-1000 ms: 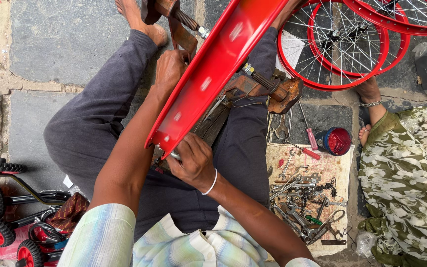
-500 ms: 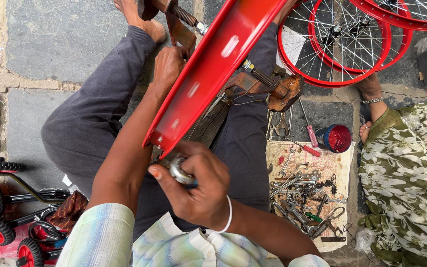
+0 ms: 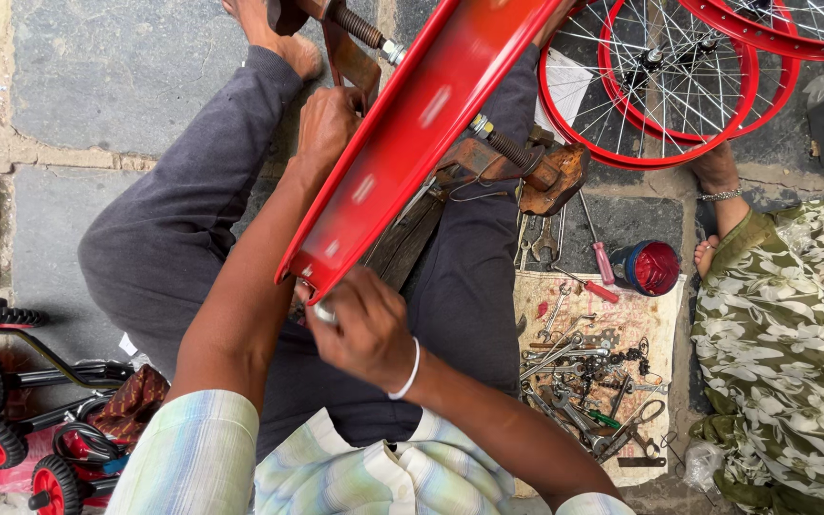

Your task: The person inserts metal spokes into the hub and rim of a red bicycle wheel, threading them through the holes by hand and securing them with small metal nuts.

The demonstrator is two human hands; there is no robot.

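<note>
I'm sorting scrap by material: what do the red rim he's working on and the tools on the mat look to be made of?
The red rim looks like painted or coated metal: smooth, glossy, with bright highlights. The tools look like bare steel, grey and dull, some darkened; one screwdriver has a red handle, probably plastic. The mat looks like worn, stained printed paper or cloth; I can't tell which.

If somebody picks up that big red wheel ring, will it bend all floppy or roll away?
The red wheel rim probably stays stiff: it looks like painted metal and keeps its curve between the left hand and right hand. Being round, it would likely roll if stood on edge. Its glossy paint may feel slippery.
</note>
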